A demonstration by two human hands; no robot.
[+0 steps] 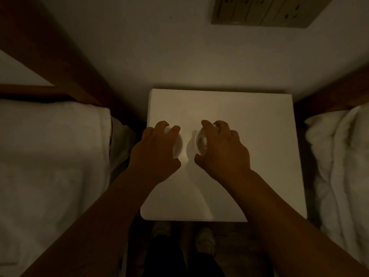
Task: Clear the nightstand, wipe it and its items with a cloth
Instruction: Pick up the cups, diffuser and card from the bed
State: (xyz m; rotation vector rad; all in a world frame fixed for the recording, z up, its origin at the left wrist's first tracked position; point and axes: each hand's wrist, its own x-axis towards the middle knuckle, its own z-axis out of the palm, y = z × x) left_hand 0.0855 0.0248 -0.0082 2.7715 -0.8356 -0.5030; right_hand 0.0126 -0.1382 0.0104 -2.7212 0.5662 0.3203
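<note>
The light is dim. A white square nightstand [249,156] stands against the wall between two beds. My left hand [154,154] is clamped from above over a white cup [178,145] on the left middle of the top. My right hand [223,152] grips a clear glass [200,143] from above, just to the right of the cup. Both vessels are mostly hidden under my fingers. I cannot tell whether they rest on the top or are lifted. No cloth is in view.
A bed with white bedding [52,156] lies on the left and another [343,166] on the right, both with dark wooden headboards. A panel of wall sockets [267,11] sits above the nightstand. My feet [183,234] stand in front of it.
</note>
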